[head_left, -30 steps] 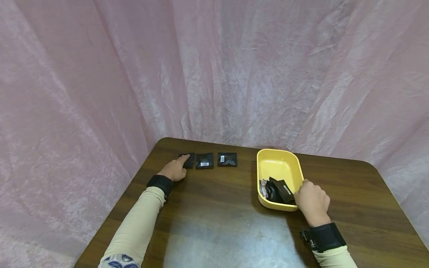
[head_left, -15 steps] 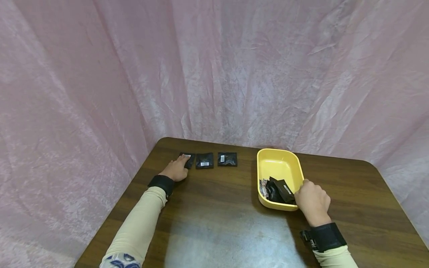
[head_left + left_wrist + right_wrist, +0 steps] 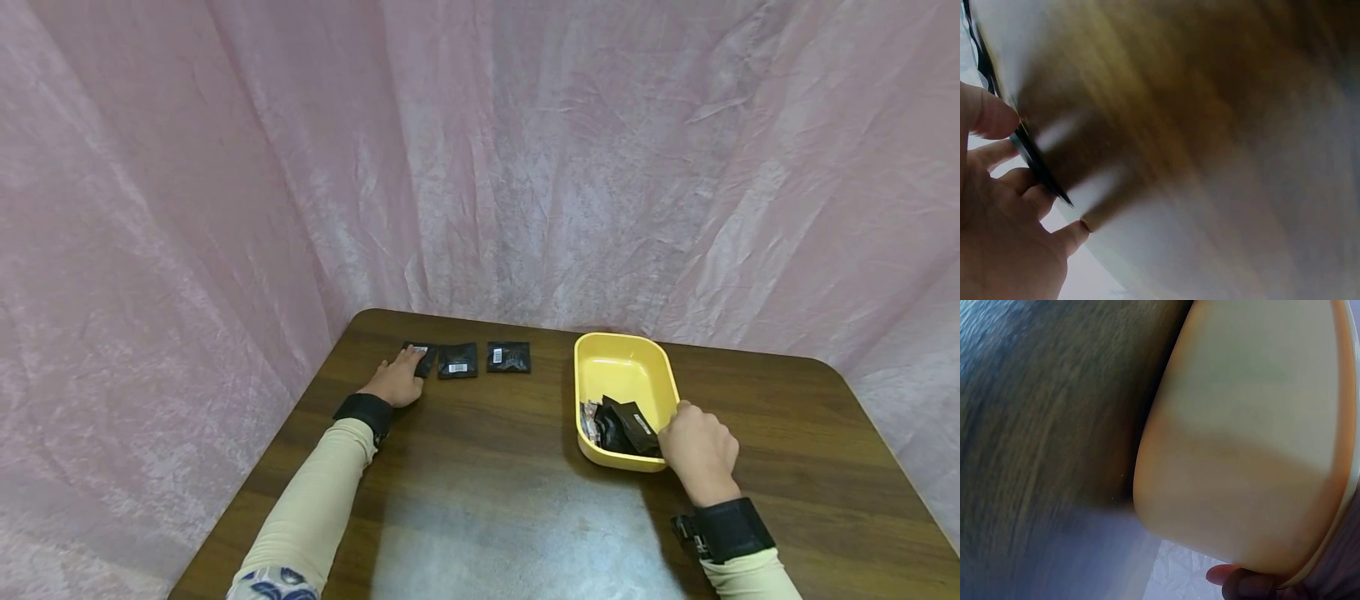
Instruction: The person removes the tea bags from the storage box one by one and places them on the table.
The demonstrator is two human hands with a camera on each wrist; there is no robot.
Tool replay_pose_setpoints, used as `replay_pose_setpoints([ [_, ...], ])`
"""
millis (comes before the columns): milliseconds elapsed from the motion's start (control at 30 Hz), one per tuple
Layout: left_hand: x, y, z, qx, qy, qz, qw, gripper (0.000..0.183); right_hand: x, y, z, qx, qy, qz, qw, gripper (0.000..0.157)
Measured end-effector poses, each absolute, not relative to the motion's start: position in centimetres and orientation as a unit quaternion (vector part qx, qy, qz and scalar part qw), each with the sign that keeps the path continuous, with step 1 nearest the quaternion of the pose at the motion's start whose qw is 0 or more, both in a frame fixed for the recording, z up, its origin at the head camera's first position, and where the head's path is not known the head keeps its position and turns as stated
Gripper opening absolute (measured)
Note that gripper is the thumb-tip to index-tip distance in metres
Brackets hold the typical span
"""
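Observation:
Three flat black packets lie in a row at the far left of the table. On the leftmost packet [image 3: 429, 360] rest the spread fingers of my left hand [image 3: 395, 380], covering part of it. In the left wrist view that packet [image 3: 1040, 169] appears edge-on, with the thumb [image 3: 997, 115] by its near edge. Just right of it are the middle packet [image 3: 457, 361] and the right packet [image 3: 508, 357], both with white barcode labels. My right hand [image 3: 701, 450] grips the right rim of a yellow plastic bin [image 3: 627, 343]; its fingertips [image 3: 1250, 584] show at the bin's side.
Several more black packets [image 3: 626, 427] and a clear, patterned wrapper [image 3: 590, 421] lie in the near end of the bin. The brown wooden table [image 3: 480, 442] has rounded far corners. A pink velvet curtain [image 3: 480, 167] hangs behind and beside it.
My left hand has gone from a pointing finger to spread fingers on the leftmost packet, which has shifted slightly right. The right hand and the bin have stayed put.

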State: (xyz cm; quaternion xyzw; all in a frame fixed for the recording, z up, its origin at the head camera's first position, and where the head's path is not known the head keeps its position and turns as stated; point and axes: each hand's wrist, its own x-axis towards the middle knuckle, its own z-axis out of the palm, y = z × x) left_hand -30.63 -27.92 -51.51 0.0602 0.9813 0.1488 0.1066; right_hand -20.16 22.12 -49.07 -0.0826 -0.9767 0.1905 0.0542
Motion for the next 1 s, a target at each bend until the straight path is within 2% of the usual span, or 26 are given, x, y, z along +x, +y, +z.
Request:
replay_pose_setpoints([
  [600, -30.7, -27.5, -51.7, 0.054, 0.976, 0.192, 0.088, 0.063, -20.3, 22.1, -49.1, -0.085, -0.978, 0.183, 0.045, 0.019],
  [1000, -31.2, -27.3, -51.4, 0.052, 0.972, 0.21, 0.095, 0.064, -20.2, 21.7, -49.1, -0.087, -0.977, 0.185, 0.054, 0.02],
])
